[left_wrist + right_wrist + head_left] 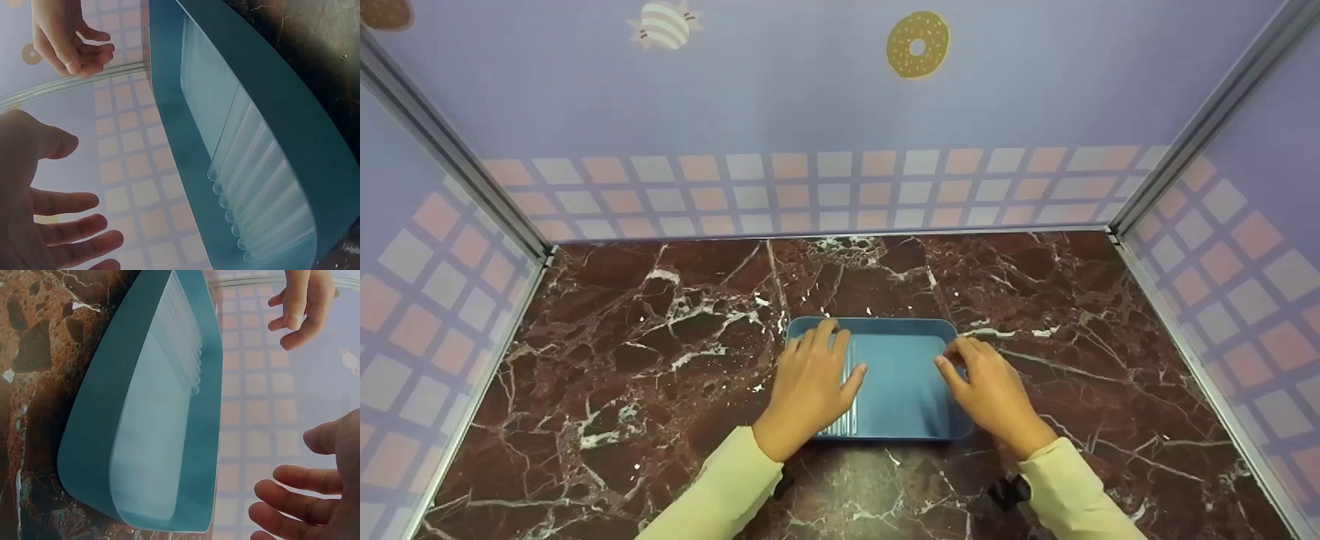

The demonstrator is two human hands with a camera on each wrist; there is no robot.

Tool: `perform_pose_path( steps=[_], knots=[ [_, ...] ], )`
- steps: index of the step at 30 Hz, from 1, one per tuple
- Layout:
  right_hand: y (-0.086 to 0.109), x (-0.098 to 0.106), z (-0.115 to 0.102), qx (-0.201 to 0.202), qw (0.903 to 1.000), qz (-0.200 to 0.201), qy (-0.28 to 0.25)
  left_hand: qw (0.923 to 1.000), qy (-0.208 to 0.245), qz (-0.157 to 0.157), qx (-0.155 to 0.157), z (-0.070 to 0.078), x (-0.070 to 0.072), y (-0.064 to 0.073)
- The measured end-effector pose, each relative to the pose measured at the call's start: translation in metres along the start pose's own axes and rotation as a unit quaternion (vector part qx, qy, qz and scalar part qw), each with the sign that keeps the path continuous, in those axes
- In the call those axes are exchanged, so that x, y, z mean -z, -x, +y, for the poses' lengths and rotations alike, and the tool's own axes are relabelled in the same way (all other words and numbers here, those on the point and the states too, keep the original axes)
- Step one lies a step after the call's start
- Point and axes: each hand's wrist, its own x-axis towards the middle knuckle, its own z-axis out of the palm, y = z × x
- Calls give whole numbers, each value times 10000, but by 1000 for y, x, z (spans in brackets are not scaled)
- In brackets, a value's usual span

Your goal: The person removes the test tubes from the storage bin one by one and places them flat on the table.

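Note:
A blue rectangular tray point(900, 386) with low walls and rounded corners lies on the marble-patterned surface. At its left end run several clear, tube-like shapes point(261, 180) with rounded ends, side by side; I cannot tell whether they are loose or moulded in. My left hand point(814, 382) hovers over that end and partly hides it from the head view, fingers spread and nothing held. Near the tray's right wall is my right hand point(986, 386), its fingers loosely bent and holding nothing. Both wrist views show the hands apart from the tray.
The dark red, white-veined surface point(660, 397) spreads around the tray. A lilac back wall point(810, 105) with checks and sweets printed on it stands behind, and side walls point(1252, 285) enclose left and right. A small black object point(1009, 491) shows at the right wrist.

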Motion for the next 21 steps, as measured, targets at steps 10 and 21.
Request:
perform_pose_path(
  steps=[10,21],
  knots=[
    [2,-3,7,-104,9996,111,235,10000,-23,-51,34,1,-5,1],
    [7,-6,16,-409,9986,215,239,9999,-30,-99,32,4,-12,3]
  ],
)
